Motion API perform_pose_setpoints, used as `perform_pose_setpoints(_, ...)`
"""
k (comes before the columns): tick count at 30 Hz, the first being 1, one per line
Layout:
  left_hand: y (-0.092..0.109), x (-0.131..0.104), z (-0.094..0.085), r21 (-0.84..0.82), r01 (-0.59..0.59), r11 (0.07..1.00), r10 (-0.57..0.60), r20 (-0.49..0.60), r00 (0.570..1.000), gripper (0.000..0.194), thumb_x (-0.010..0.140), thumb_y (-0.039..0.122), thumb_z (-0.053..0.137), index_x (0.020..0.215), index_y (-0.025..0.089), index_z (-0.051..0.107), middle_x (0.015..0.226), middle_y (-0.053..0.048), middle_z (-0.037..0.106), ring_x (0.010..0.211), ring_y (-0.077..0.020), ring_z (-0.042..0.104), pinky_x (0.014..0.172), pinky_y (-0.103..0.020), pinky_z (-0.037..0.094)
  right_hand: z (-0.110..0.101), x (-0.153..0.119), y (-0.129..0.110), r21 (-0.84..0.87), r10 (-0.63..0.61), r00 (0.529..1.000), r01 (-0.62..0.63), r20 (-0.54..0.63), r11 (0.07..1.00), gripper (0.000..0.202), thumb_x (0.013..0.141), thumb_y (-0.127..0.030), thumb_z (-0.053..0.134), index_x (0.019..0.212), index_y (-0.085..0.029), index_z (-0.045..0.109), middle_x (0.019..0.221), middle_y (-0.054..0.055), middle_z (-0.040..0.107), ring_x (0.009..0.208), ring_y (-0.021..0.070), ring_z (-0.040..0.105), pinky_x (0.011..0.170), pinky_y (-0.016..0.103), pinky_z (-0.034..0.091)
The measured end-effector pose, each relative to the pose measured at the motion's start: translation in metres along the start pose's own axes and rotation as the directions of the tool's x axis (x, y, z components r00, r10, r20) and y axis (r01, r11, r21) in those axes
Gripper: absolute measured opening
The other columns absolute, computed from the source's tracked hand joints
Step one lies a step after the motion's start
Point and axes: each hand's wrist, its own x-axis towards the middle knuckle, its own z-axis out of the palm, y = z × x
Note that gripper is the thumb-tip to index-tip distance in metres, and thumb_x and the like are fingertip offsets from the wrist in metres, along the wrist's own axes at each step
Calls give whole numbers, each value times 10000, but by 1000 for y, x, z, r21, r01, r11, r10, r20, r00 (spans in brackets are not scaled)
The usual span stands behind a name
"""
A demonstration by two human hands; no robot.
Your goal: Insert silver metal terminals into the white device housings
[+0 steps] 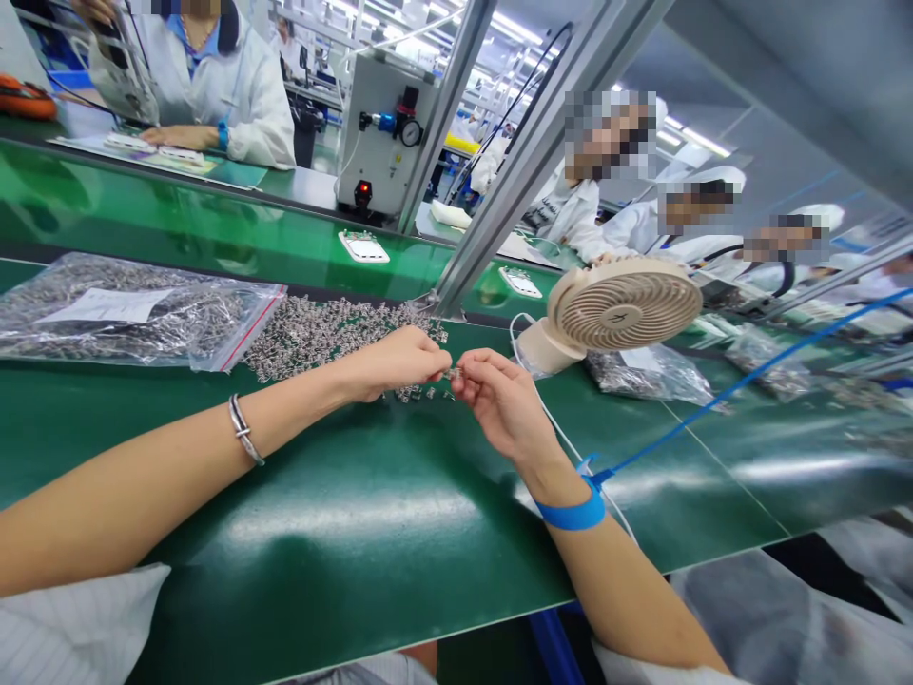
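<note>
Over the green bench mat (342, 533), my left hand (403, 363) is closed, its thumb and forefinger pinched on a small metal part (452, 374). From the other side my right hand (503, 400) pinches the same part, fingertips almost touching those of the left. The exact shape of the part is mostly hidden by the fingers. Right behind and beneath my left hand spreads a pile of small silvery metal parts (314, 333), with a few loose ones near the fingertips. A blue wrist strap (574, 512) with a cord circles my right wrist.
A clear zip bag of metal parts (143, 309) lies left. A beige fan (620, 309) stands right, its white cable running beside my right arm. Beyond are a metal post (514, 181), a conveyor (271, 228) carrying white-framed pieces (363, 246), and several co-workers in white coats.
</note>
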Motion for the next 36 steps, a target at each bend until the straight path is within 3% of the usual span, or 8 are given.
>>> perform_pose_setpoints(5, 1, -2, 2, 57, -107, 993, 104, 59, 993, 340, 785, 235, 422, 466, 160, 513, 448, 22, 428, 459, -73, 354, 508, -232, 281, -1, 1, 0, -8, 285, 923, -293, 260, 956, 387, 666, -557, 666, 711, -175, 620, 572, 9, 621, 497, 83, 510, 507, 219, 406)
perform_pose_setpoints(9, -1, 0, 1, 116, -145, 983, 143, 20, 989, 294, 731, 165, 479, 438, 160, 464, 436, 27, 439, 479, -73, 371, 527, -226, 283, -3, 1, 1, -2, 322, 883, -342, 341, 940, 347, 623, -491, 731, 659, -164, 620, 577, 8, 618, 510, 83, 515, 534, 229, 427)
perform_pose_setpoints(14, -7, 4, 0, 73, -87, 994, 91, -50, 995, 298, 686, 198, 512, 420, 172, 380, 432, 36, 324, 451, -74, 260, 471, -267, 168, -3, 1, 5, -34, 173, 969, -170, 178, 985, 218, 575, -319, 766, 694, -184, 642, 576, -18, 593, 535, 87, 488, 540, 236, 397)
perform_pose_setpoints(17, -7, 5, 0, -38, 16, 999, -16, -12, 1000, 236, 668, 189, 484, 445, 169, 409, 463, 24, 361, 442, -72, 260, 460, -268, 158, 1, -1, 10, -227, -130, 990, 139, 55, 964, 138, 645, -305, 707, 729, -209, 653, 676, -2, 619, 612, 121, 517, 585, 273, 405)
perform_pose_setpoints(22, -1, 7, -1, -215, 261, 941, -249, 83, 965, 187, 664, 189, 453, 482, 163, 417, 453, 21, 366, 395, -55, 247, 429, -241, 149, 3, -6, 16, -663, -648, 741, 575, 175, 480, 105, 788, -189, 550, 752, -226, 642, 759, 35, 603, 708, 161, 548, 664, 322, 422)
perform_pose_setpoints(28, 6, 5, 0, -296, 357, 886, -323, 159, 933, 240, 729, 204, 451, 500, 158, 396, 459, 36, 324, 404, -45, 246, 431, -208, 144, 2, -8, 16, -774, -755, 580, 614, 306, 158, 205, 817, -121, 482, 814, -228, 656, 790, 51, 593, 721, 159, 567, 649, 320, 411)
perform_pose_setpoints(32, 6, 4, 2, -282, 327, 902, -297, 147, 944, 337, 799, 282, 468, 495, 160, 390, 462, 33, 315, 422, -53, 248, 444, -217, 168, 3, -10, 15, -737, -752, 609, 624, 251, 260, 166, 799, -134, 495, 766, -220, 632, 766, 43, 584, 713, 160, 552, 662, 322, 403)
perform_pose_setpoints(36, -1, 5, 4, -191, 257, 947, -251, 54, 967, 452, 858, 478, 412, 560, 150, 497, 497, 10, 390, 455, -71, 302, 472, -236, 207, 3, -7, 13, -526, -561, 826, 500, 52, 688, 59, 749, -203, 580, 693, -223, 583, 671, -7, 563, 631, 132, 510, 639, 298, 411)
